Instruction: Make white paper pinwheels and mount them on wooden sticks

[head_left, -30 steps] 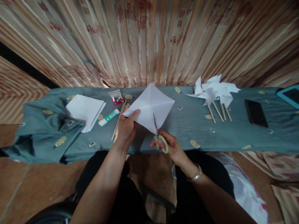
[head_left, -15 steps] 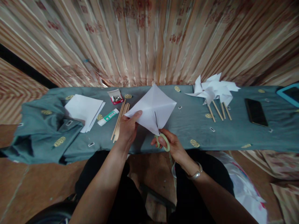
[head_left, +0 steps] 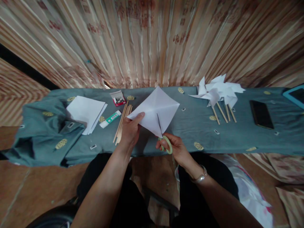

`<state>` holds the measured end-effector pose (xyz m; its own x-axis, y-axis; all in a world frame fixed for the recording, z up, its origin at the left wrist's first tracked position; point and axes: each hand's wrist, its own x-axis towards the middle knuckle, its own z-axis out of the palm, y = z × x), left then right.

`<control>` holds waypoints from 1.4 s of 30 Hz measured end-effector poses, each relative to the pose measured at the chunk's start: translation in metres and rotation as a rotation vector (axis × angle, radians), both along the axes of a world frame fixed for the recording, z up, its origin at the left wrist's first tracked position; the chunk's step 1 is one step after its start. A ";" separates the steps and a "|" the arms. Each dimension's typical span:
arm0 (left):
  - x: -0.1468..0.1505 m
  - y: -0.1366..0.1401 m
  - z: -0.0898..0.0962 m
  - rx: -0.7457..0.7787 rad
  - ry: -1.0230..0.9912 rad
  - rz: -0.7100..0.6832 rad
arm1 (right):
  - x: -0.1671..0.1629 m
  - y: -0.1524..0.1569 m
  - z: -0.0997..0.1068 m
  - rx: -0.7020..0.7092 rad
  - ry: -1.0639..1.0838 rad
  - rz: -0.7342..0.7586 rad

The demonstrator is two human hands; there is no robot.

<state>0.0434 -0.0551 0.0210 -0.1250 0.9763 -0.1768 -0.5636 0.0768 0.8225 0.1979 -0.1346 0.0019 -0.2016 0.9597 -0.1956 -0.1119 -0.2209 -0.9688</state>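
Note:
A square white sheet of paper (head_left: 156,106), turned corner-up like a diamond, is held above the cloth-covered table. My left hand (head_left: 130,129) pinches its left corner, thumb on top. In my right hand (head_left: 174,145) are green-handled scissors (head_left: 169,145), with fingers through the loops. Their blades lie at the paper's near corner, along a slit that runs inward toward the middle. Beside and partly behind my left hand lies a bundle of thin wooden sticks (head_left: 123,118).
Left on the green cloth (head_left: 187,126) are stacked white paper (head_left: 84,110), a glue stick (head_left: 110,119) and an open red box (head_left: 118,98) of small metal pieces. Rightward lie paper pinwheels (head_left: 220,90) on sticks, a phone (head_left: 261,114) and a blue-edged device (head_left: 293,96). A curtain (head_left: 152,44) hangs behind.
The scissor handles have shifted slightly and the blades look more closed along the slit. My left hand and the paper stay nearly in place.

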 end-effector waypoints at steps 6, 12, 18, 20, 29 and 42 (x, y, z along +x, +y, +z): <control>0.000 0.000 -0.001 -0.010 -0.001 -0.001 | -0.001 0.000 0.002 -0.039 0.007 -0.022; 0.000 0.000 0.000 -0.014 -0.007 0.002 | -0.002 0.000 0.001 -0.045 0.012 -0.035; 0.002 -0.002 0.002 -0.027 0.001 -0.011 | -0.002 -0.001 0.002 -0.016 -0.017 -0.025; 0.002 -0.002 0.002 -0.020 -0.002 -0.021 | -0.002 -0.001 0.002 -0.018 -0.013 -0.031; 0.002 -0.001 0.001 -0.040 0.012 -0.013 | -0.002 0.001 0.001 -0.052 -0.021 -0.047; 0.002 -0.003 0.002 0.003 -0.009 -0.022 | -0.001 0.000 -0.003 -0.055 -0.029 -0.059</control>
